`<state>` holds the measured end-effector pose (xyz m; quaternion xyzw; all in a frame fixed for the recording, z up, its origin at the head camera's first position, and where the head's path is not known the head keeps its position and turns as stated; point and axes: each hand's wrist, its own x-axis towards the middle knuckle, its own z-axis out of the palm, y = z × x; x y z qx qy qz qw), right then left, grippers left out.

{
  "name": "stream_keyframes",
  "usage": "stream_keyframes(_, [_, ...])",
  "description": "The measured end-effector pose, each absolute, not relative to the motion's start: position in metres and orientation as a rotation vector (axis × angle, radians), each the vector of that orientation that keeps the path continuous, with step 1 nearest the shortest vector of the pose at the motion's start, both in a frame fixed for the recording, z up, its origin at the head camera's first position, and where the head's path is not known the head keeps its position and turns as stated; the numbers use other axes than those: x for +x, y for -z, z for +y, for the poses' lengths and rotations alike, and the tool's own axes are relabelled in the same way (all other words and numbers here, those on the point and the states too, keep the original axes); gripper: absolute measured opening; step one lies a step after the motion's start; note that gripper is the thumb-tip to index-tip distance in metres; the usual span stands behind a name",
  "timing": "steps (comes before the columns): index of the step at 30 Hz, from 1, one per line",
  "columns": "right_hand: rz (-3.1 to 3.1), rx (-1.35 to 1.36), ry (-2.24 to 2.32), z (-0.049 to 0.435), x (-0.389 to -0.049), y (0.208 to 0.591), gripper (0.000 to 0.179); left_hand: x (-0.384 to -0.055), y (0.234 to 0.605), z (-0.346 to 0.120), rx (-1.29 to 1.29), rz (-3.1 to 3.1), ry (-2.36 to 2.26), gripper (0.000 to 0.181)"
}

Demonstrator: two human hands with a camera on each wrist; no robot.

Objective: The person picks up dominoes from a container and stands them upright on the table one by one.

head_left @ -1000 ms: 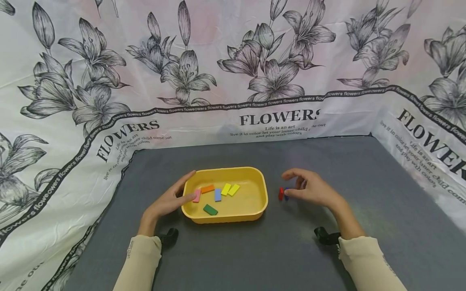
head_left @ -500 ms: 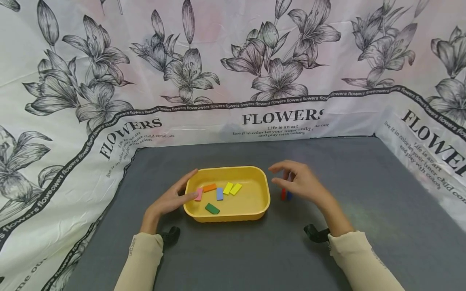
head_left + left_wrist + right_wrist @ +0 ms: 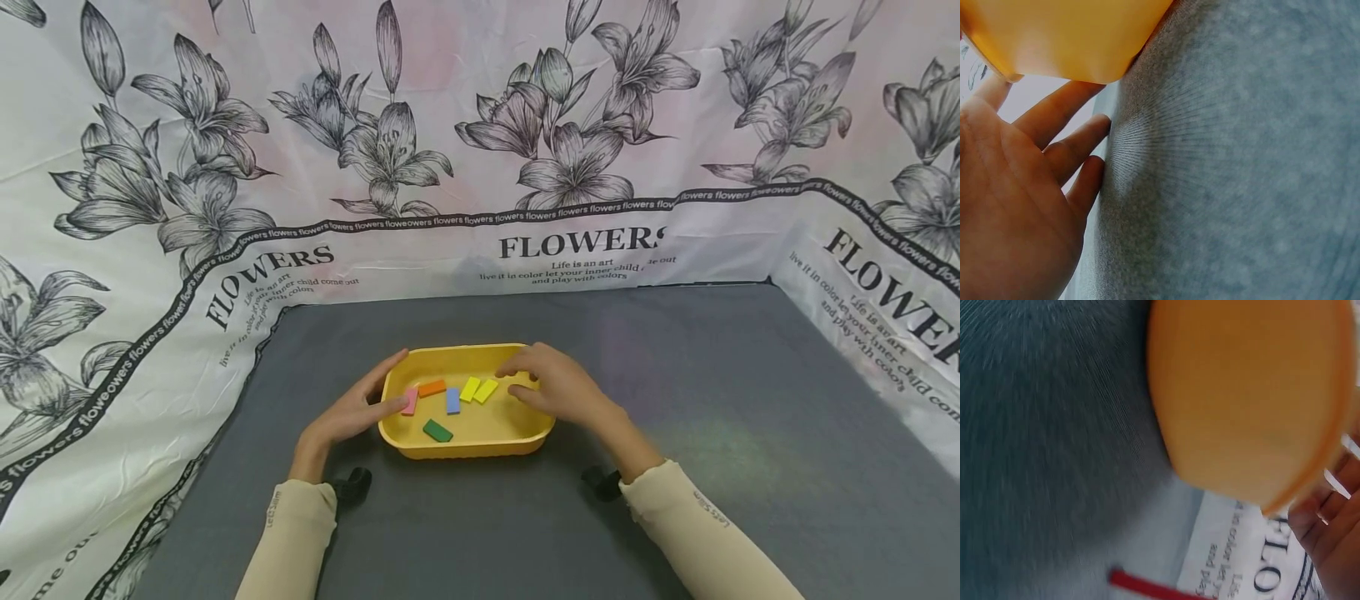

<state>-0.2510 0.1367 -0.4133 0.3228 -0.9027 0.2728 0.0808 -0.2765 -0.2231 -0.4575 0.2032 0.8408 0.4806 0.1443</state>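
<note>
A yellow plastic tray (image 3: 465,448) holds several small flat blocks: a pink block (image 3: 410,401), an orange block (image 3: 431,388), a blue block (image 3: 453,401), a green block (image 3: 437,431) and two yellow blocks (image 3: 469,389). My left hand (image 3: 352,421) holds the tray's left end, thumb over the rim by the pink block, other fingers along the outside wall. Over the right end hovers my right hand (image 3: 558,387), its thumb and fingers apart with no block visible between them. In the right wrist view a red block (image 3: 1157,587) lies beyond the tray's outer wall.
The tray stands on a dark grey table (image 3: 465,525). A white cloth (image 3: 420,258) with lily drawings and "FLOWERS" lettering hangs along the back and sides. A black wrist strap mount (image 3: 352,487) sits below the left hand.
My right hand has moved left from above the red and dark blue blocks to over the tray's right end, and now hides their spot in the head view. My left hand stays put.
</note>
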Motion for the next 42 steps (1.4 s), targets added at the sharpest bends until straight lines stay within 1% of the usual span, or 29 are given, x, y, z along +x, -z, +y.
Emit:
stream_keyframes(11, [-2.753, 1.095, -0.523, 0.104, -0.265, 0.423, 0.02, -0.276, 0.457, -0.223, 0.575, 2.414, -1.392, 0.075])
stream_keyframes(17, [-2.775, 1.137, -0.474, 0.097, -0.272, 0.421, 0.019, -0.277, 0.456, -0.224, 0.576, 2.411, -1.401, 0.076])
stream_keyframes(21, [-2.815, 1.164, -0.452, 0.092, -0.276, 0.42, 0.021, -0.276, 0.456, -0.224, 0.566, 2.411, -1.397, 0.076])
stream_keyframes(25, [-2.866, 1.151, -0.418, 0.088, -0.279, 0.422, 0.022, -0.277, 0.457, -0.223, 0.566, 2.412, -1.391, 0.076])
stream_keyframes(33, [-2.905, 1.086, -0.297, 0.083, -0.282, 0.429, 0.017, -0.278, 0.458, -0.221, 0.561, 2.414, -1.393, 0.076])
stream_keyframes(42, [-2.99, 1.06, -0.263, 0.08, -0.282, 0.428, 0.02, -0.277, 0.459, -0.223, 0.557, 2.424, -1.393, 0.076])
